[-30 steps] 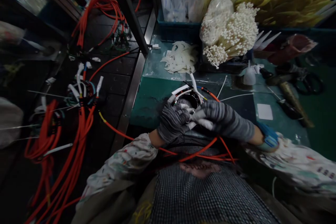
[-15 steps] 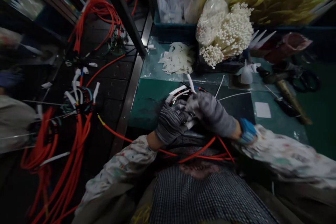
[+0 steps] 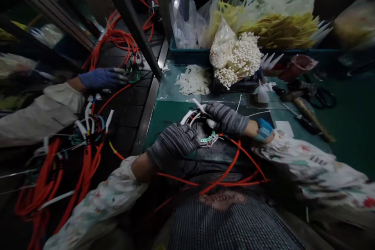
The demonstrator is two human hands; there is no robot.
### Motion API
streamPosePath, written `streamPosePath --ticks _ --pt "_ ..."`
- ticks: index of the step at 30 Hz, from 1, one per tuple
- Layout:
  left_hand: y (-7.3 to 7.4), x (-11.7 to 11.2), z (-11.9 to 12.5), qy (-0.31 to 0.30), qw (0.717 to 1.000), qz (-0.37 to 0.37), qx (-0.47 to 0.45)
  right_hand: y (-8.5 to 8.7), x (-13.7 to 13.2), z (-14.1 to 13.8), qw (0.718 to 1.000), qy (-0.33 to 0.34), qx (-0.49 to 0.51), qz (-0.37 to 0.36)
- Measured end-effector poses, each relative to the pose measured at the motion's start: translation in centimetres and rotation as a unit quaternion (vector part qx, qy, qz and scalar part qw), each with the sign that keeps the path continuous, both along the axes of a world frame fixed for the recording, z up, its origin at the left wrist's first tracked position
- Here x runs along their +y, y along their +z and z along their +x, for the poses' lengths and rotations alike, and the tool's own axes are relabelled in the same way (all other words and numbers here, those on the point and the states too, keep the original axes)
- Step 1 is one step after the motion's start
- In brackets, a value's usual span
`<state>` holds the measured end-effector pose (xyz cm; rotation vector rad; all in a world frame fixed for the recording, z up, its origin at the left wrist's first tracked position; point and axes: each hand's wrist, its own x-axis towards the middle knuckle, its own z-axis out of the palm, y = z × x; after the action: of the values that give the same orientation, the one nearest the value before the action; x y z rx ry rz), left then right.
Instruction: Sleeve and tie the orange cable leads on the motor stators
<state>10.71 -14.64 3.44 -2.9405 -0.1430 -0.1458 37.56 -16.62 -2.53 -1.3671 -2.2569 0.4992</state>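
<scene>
Both my hands wear grey striped gloves and work at a small bundle of wires (image 3: 208,139) with white-sleeved ends on the green bench (image 3: 166,115). My left hand (image 3: 173,144) is closed on the bundle's near side. My right hand (image 3: 225,118) is closed round a white-sleeved wire end (image 3: 200,106) at the far side. Orange cables (image 3: 234,168) run from the bundle back toward my lap.
A bunch of white cable ties (image 3: 234,59) and yellow ones (image 3: 278,29) stand at the back, beside flat white pieces (image 3: 193,80). Tools and scissors (image 3: 319,99) lie right. Left, orange harnesses (image 3: 88,152) cover a dark board, where another person's blue-gloved hand (image 3: 101,77) reaches.
The view tilted up and shifted. My hands drew apart, the left coming nearer to me and the right reaching farther. Another person's blue-gloved hand entered at the left.
</scene>
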Motion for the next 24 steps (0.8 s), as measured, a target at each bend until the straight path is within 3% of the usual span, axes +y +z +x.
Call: streamPosePath --ticks 3,5,8,11,13,16,18,21,24 --pt "0.2 0.2 -0.3 -0.001 1.000 0.011 0.006 1.5 2.3 -0.1 0.995 0.098 0.002 0.006" --pt "-0.6 -0.2 -0.9 0.003 0.999 -0.004 -0.040 2.9 2.0 0.2 0.993 0.101 0.002 0.063" --pt "-2.7 -0.3 -1.7 0.013 0.991 -0.058 -0.121 4.6 -0.9 1.8 0.969 0.006 0.012 0.245" --pt "-4.9 0.6 -1.9 0.002 0.981 -0.098 -0.166 5.2 -3.1 4.4 0.911 -0.153 0.008 0.382" --pt "-6.1 1.2 -1.7 -0.014 0.975 -0.096 -0.198 4.8 -2.6 5.7 0.905 -0.224 0.009 0.360" --pt "-7.2 0.8 -1.0 0.004 0.968 -0.079 -0.237 3.9 0.1 6.4 0.940 -0.206 0.062 0.266" --pt "-7.5 -0.4 -0.5 0.054 0.959 -0.067 -0.271 4.0 1.6 5.9 0.948 -0.195 0.132 0.216" --pt "-7.6 -2.6 0.2 0.157 0.934 -0.048 -0.319 6.5 0.8 4.1 0.925 -0.227 0.232 0.194" --pt "-7.9 -3.7 0.7 0.216 0.929 -0.051 -0.297 10.6 -3.0 1.8 0.899 -0.277 0.279 0.195"
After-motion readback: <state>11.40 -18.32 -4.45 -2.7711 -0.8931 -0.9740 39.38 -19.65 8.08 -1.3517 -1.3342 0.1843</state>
